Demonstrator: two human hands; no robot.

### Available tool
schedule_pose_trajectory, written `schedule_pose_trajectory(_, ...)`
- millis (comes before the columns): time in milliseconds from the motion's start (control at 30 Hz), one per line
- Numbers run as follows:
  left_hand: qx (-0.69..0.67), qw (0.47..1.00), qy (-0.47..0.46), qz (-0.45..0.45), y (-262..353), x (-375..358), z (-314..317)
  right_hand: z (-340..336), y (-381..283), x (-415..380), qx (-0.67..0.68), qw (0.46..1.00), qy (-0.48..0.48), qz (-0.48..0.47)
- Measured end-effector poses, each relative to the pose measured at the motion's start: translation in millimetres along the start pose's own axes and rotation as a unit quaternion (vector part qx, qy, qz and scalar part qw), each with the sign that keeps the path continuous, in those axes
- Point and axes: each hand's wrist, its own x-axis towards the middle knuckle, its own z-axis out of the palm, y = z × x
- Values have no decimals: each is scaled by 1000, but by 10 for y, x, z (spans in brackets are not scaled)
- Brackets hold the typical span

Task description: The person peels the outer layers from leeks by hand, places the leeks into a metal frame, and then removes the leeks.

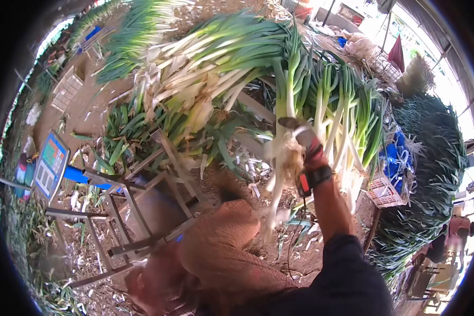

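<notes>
My right hand (312,149), in a dark and reddish glove, is in front of the leeks right of centre. Its fingers look closed round a leek (277,167), whose pale stalk is smeared by motion and hangs below them; roots show beside the palm. A device with a cable is strapped at the wrist. Just behind stand several upright leeks (346,108), green tops up and white ends down. To the upper left lies a large pile of leeks (231,50). My left hand cannot be made out; a blurred reddish shape fills the lower left, beside my patterned trouser leg.
A metal frame (137,208) stands at left, near a scale display (51,164). Loose leaves and scraps litter the soil. A pink crate (387,190) with blue material is at right, before a big stack of leeks (426,152). Another person (461,229) is at far right.
</notes>
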Motion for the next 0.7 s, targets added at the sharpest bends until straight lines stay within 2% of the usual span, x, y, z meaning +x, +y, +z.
schedule_pose_trajectory(33, 2, 997, -71, -29, 731, 162, 121, 81, -214, -180, 47, 999, 2, 27)
schedule_pose_trajectory(67, 6, 988, -141, -59, 1191, 236, 225, 132, -337, -309, 89, 995, 2, 40)
schedule_pose_trajectory(100, -192, 965, -177, 0, 1148, 203, 504, 145, -342, -402, 138, 989, 1, 61)
schedule_pose_trajectory(133, -244, 938, -244, -24, 1411, 239, 788, 156, -337, -497, 187, 979, 2, 82)
schedule_pose_trajectory(167, -237, 929, -284, 8, 1588, 226, 1136, 101, -138, -569, 255, 958, -1, 132)
schedule_pose_trajectory(200, -221, 919, -325, -4, 1841, 155, 1379, 93, -115, -610, 284, 952, -8, 110)
schedule_pose_trajectory(233, -256, 890, -377, 23, 1641, 79, 2011, 85, -97, -649, 313, 945, -16, 89)
schedule_pose_trajectory(300, -390, 771, -499, -72, 1737, -25, 2543, 74, -273, -780, 281, 956, -29, -83)
schedule_pose_trajectory(333, -476, 660, -548, -194, 2050, -63, 2451, 29, -315, -847, 293, 951, -35, -90)
schedule_pose_trajectory(367, -543, 526, -577, -309, 2213, -79, 2395, -16, -362, -912, 305, 947, -41, -97)
schedule_pose_trajectory(400, -552, 534, -574, -283, 2174, -108, 2472, -72, -408, -980, 349, 936, -45, -26)
schedule_pose_trajectory(433, -562, 540, -571, -259, 2080, -158, 2595, -107, -453, -1088, 451, 886, -64, 89)
schedule_pose_trajectory(467, -573, 546, -565, -234, 2014, -190, 2668, -128, -562, -1186, 547, 810, -53, 205)
schedule_pose_trajectory(567, -494, 617, -541, -287, 1944, -4, 2699, -94, -704, -1271, 563, 786, -42, 250)
schedule_pose_trajectory(600, -469, 622, -557, -289, 1950, 63, 2717, -87, -726, -1303, 568, 778, -37, 266)
schedule_pose_trajectory(700, -463, 673, -533, -220, 2096, -16, 2773, -24, -867, -1404, 582, 749, -17, 315)
